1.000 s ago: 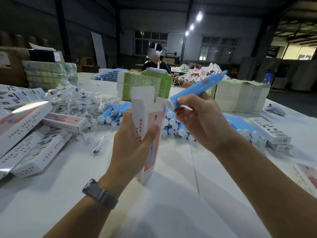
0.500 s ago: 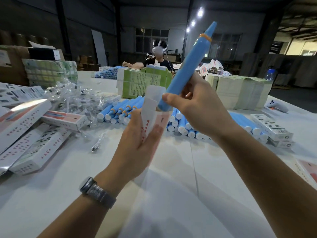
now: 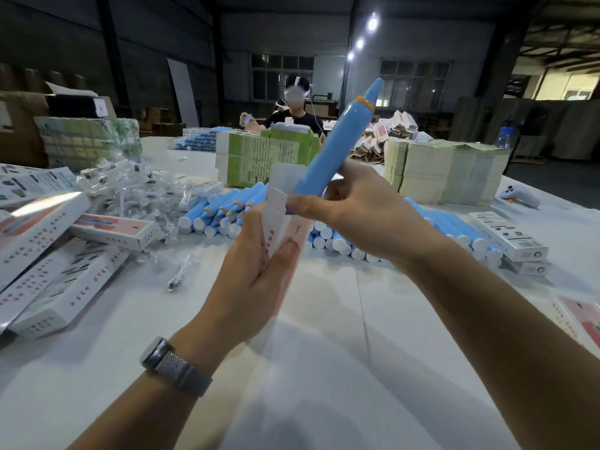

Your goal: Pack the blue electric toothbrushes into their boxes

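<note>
Over white surface (image 3: 324, 368) stacked with blue handles: left hand (image 3: 256, 280) gripping open toothbrush box (image 3: 285, 228) upright, mouth up to receive, right hand (image 3: 363, 216) pinching blue electric toothbrush (image 3: 337, 144) steeply tilted, butt end just entering that mouth.

At frame centre I see the left hand (image 3: 256, 280) holding the toothbrush box (image 3: 285, 222) upright above the table (image 3: 324, 368). The right hand (image 3: 367, 216), just right of it, holds the electric toothbrush (image 3: 337, 141) tilted, lower end in the box mouth. Behind them lies a row of toothbrushes (image 3: 224, 209). Packed boxes (image 3: 58, 271) lie at left, stacked flat cartons (image 3: 448, 170) at upper right.
</note>
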Available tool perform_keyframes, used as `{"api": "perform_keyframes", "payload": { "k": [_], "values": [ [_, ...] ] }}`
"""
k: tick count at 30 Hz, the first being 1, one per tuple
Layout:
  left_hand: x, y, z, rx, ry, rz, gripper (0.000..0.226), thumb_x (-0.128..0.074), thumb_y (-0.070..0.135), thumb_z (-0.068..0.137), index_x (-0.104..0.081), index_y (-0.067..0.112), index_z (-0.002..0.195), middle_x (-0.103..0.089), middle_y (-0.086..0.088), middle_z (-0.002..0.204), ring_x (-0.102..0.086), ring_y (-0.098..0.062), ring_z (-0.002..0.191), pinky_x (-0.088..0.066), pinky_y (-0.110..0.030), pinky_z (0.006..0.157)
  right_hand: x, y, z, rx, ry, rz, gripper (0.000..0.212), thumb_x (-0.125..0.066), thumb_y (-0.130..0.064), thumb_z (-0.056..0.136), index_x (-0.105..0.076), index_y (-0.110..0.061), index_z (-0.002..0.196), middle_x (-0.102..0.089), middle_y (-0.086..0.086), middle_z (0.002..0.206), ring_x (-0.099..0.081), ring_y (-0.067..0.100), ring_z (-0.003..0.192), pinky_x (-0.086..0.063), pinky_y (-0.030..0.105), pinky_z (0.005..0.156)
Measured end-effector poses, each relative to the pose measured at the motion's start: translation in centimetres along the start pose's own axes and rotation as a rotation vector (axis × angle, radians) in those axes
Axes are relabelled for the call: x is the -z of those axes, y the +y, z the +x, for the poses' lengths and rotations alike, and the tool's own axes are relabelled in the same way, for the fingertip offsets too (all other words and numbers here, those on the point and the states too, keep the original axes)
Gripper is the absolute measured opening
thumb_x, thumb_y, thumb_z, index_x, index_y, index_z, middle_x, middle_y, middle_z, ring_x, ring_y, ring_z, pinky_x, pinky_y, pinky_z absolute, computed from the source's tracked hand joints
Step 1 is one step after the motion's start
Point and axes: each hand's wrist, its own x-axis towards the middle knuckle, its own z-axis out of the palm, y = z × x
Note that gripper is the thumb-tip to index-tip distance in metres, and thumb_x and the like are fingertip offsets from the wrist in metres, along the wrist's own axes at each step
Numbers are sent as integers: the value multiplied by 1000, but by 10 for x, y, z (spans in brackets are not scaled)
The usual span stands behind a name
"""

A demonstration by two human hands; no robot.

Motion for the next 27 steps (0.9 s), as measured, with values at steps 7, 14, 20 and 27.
{"api": "perform_keyframes", "payload": {
  "k": [7,14,20,27],
  "values": [
    [1,-2,0,4,1,-18,22,-49,37,96,-43,41,117,-64,14,102,-64,-15,91,-55,-49,82,-7,0,-1,115,151,-71,27,-58,-44,95,-49,-25,113,-66,-4,78,-61,8,65,-45,14,53],
    [1,-2,1,39,20,-78,25,-52,35,94,-47,31,118,-64,17,97,-63,-16,91,-54,-53,84,-9,9,3,128,60,35,36,-74,-33,86,-47,-28,110,-53,-1,71,-50,6,57,-46,25,55],
    [2,2,-1,59,15,-108,19,-48,29,97,-50,27,116,-66,8,101,-65,-24,95,-54,-52,87,-13,22,4,191,106,143,25,-67,-19,91,-54,-27,109,-51,-12,60,-47,2,51,-40,17,53],
    [20,0,4,-150,307,217,15,-54,31,94,-48,29,107,-60,10,92,-59,-21,77,-50,-41,63,-72,46,20,-75,-162,891,34,-54,-57,86,-67,-25,90,-54,0,77,-45,14,63,-32,24,52]
  ]
}}
